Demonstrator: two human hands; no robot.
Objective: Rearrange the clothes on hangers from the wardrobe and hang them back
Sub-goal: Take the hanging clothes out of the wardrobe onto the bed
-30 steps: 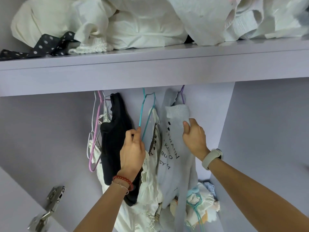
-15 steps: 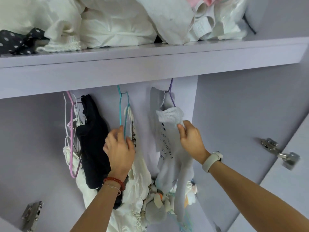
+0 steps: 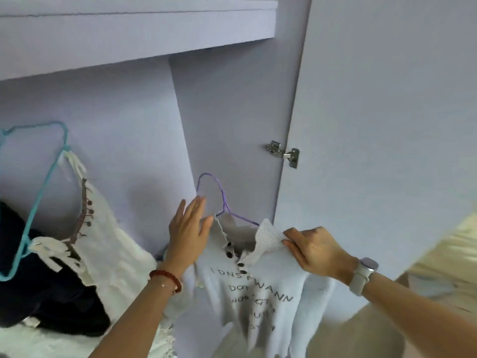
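Note:
A pale grey knit top with dark lettering and buttons hangs on a purple wire hanger, held out in front of the open wardrobe, off the rail. My right hand pinches its ribbed collar at the right shoulder. My left hand is flat with fingers spread, against the top's left shoulder beside the hanger. A white frilled garment on a teal hanger and a black garment hang at the left.
The lilac shelf runs overhead. The wardrobe's side panel and its open door with a metal hinge stand right behind the top. A cream cloth lies at the right edge.
The grey top and its purple hanger have come off the rail, lower and out of the wardrobe, now facing me. My left hand left the teal hanger and moved onto the top. The view swung right.

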